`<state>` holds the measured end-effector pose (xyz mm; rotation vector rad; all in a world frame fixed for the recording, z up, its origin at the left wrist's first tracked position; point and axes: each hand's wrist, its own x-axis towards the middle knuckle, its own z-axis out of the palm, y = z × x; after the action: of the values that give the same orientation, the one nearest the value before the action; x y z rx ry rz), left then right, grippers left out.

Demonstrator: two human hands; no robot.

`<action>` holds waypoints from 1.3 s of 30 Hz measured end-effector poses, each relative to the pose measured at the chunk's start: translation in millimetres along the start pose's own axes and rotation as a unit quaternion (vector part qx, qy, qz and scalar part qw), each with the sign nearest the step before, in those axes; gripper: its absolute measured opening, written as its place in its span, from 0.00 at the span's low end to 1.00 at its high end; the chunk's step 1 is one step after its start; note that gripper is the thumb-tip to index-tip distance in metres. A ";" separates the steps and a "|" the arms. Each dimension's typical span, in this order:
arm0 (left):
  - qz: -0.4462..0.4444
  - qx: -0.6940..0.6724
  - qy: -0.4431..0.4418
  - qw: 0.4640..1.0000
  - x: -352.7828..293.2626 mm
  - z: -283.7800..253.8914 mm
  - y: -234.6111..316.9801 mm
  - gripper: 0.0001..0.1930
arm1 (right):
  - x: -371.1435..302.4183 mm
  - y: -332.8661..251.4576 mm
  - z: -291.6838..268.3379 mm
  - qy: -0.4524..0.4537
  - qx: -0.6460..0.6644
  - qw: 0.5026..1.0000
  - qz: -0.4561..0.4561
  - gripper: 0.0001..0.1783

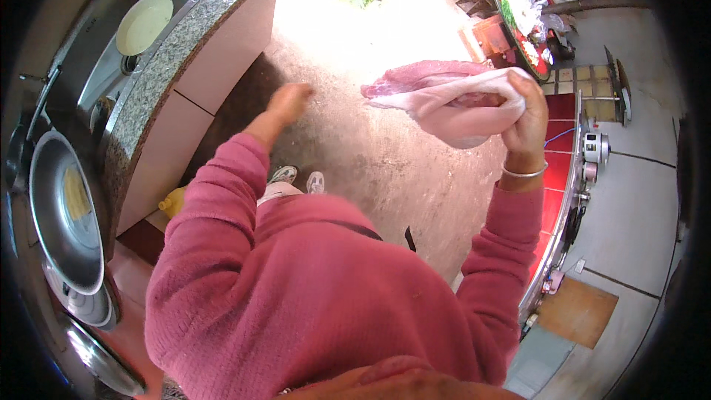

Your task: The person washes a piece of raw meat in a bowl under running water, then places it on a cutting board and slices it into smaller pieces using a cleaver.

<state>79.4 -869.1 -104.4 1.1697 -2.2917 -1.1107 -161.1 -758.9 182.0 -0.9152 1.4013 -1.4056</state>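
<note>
A slab of raw meat [452, 100], pink with a pale layer of skin or fat, hangs out to the left from my right hand [527, 107]. The fingers of that hand are closed on its right end, and the slab sags in a fold below them. My left hand [290, 104] is held out over the floor, apart from the meat. Its fingers are curled in, and nothing shows in them. The granite-edged counter [167, 67] lies to the left of this hand.
On the left are a sink with a pale yellow basin [144, 24], a large metal pan [63, 252] and a yellow jug [172, 202] on the floor. A round table [544, 67] with bags stands far right. A red-fronted counter [552, 207] runs along the right.
</note>
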 end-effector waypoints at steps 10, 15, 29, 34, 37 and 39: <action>0.027 -0.417 -0.080 0.905 10.2 -15.7 88.6 0.31 | -1.4 11.8 10.4 -0.030 -0.095 0.994 0.045 0.10; 0.312 -0.260 -0.079 0.910 18.7 -48.9 189.1 0.29 | -5.0 24.0 16.7 -0.058 -0.140 0.987 0.058 0.10; 0.125 -0.272 -0.151 0.942 21.8 -26.3 153.6 0.25 | -19.6 27.6 7.6 0.014 -0.001 0.999 0.041 0.11; 0.058 -0.290 -0.129 0.947 30.1 2.1 112.0 0.21 | -15.2 29.8 6.6 0.046 0.005 0.999 0.021 0.11; -0.156 -0.319 -0.182 0.917 25.4 4.2 68.0 0.19 | -14.6 25.1 4.3 0.046 0.083 0.995 0.008 0.12; -0.164 -0.389 -0.212 0.881 12.7 12.7 66.0 0.22 | -13.4 23.5 4.5 0.044 0.047 0.998 0.004 0.13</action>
<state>29.2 -849.4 -62.4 1.0399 -1.5812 -2.3208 -150.4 -745.9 160.3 -0.7957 1.3900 -1.5083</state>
